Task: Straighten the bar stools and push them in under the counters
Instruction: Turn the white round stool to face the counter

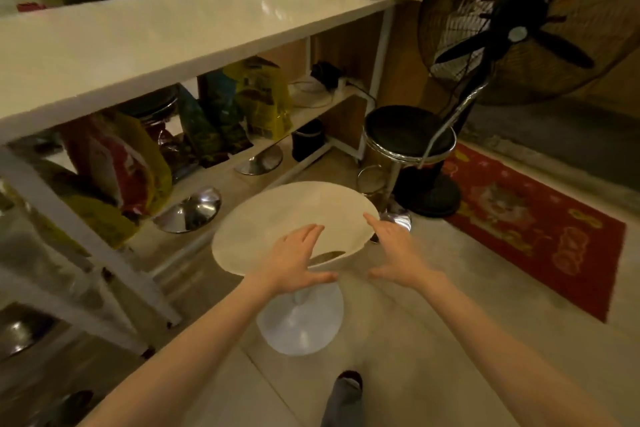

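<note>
Reaching with both bare hands toward a white bar stool that stands out on the floor in front of a counter.

Nearest the viewer, a shoe [349,381] shows at the bottom edge. Both forearms stretch forward: the left hand [294,262] is spread flat, fingers apart, over the near rim of the white stool seat [277,218]; the right hand [398,250] is also spread, at the seat's right edge, and contact cannot be judged through the blur. Neither hand grips anything. The stool's round white base [301,322] sits on the tiled floor, just clear of the white counter [138,42] to the left. Chrome stool bases [188,210] rest under the counter near colourful bags [256,97]. Farther right stands a black-seated chrome bar stool [408,132], beside a black pedestal fan [512,35] and a red mat [533,229].
</note>
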The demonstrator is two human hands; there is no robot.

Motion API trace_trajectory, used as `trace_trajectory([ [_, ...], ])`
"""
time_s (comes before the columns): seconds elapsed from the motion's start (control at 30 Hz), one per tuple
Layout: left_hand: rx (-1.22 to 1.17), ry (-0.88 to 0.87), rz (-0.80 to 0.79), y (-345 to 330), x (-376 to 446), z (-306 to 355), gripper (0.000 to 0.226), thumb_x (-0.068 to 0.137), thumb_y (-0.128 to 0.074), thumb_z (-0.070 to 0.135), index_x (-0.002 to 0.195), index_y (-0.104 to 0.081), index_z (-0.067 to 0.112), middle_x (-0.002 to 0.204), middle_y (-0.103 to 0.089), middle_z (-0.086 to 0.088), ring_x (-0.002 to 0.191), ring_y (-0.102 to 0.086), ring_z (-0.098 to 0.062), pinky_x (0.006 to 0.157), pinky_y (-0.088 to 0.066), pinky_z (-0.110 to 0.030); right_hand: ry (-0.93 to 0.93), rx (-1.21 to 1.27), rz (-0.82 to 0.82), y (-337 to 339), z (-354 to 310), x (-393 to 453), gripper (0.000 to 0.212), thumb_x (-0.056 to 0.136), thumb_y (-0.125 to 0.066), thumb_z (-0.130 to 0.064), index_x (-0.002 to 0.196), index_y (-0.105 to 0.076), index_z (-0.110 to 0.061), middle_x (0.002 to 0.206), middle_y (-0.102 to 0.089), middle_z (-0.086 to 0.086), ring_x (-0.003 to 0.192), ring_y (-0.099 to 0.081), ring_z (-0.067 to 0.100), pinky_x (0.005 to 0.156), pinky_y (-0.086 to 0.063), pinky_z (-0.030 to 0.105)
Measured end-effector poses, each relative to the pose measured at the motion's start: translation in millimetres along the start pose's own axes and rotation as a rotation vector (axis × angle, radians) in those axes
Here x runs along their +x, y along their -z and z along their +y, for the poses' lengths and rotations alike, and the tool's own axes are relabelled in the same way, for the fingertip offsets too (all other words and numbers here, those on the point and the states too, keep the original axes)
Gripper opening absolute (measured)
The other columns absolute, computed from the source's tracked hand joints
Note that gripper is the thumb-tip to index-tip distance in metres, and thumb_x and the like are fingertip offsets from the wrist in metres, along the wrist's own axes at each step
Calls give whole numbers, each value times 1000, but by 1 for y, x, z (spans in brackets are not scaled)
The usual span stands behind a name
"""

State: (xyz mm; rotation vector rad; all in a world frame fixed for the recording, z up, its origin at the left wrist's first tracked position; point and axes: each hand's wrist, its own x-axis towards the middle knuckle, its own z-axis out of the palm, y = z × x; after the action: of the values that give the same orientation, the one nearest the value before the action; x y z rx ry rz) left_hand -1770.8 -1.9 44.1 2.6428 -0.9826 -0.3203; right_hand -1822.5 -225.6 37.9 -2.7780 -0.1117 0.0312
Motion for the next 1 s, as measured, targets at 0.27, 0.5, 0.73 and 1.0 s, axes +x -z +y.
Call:
trace_trajectory([
  [0.27,-91,50,-149,-54,85,8,102,67,-40,77,145,-22,15,151,-28,-6,135,-30,-22,108,-25,-33,18,-33,-184,-18,82,72,107,64,-81,-31,148,-14,-18,142,-43,8,126,-42,25,101,-36,36],
  [0.5,-121,132,-174,-79,100,17,96,65,-28,78,135,-43,15,132,-54,-8,118,-50,-23,95,-40,-33,123,-2,-389,-40,119,112,102,70,-79,-32,148,-14,-18,142,-43,7,130,-36,25,105,-27,36],
  [0.73,-182,405,-2,-98,104,38,57,76,-41,63,101,-62,17,90,-66,-4,82,-61,-23,60,-39,-31,340,-123,-681,-70,149,147,62,80,-67,-34,136,-45,-18,139,-49,3,127,-42,22,104,-32,34],
  [1.0,110,598,120,-119,114,51,25,49,-89,18,61,-68,25,46,-61,6,34,-53,-15,30,-31,-15,498,-63,-725,-96,162,160,46,84,-53,-50,121,-58,-22,124,-60,-1,117,-48,21,87,-23,31],
])
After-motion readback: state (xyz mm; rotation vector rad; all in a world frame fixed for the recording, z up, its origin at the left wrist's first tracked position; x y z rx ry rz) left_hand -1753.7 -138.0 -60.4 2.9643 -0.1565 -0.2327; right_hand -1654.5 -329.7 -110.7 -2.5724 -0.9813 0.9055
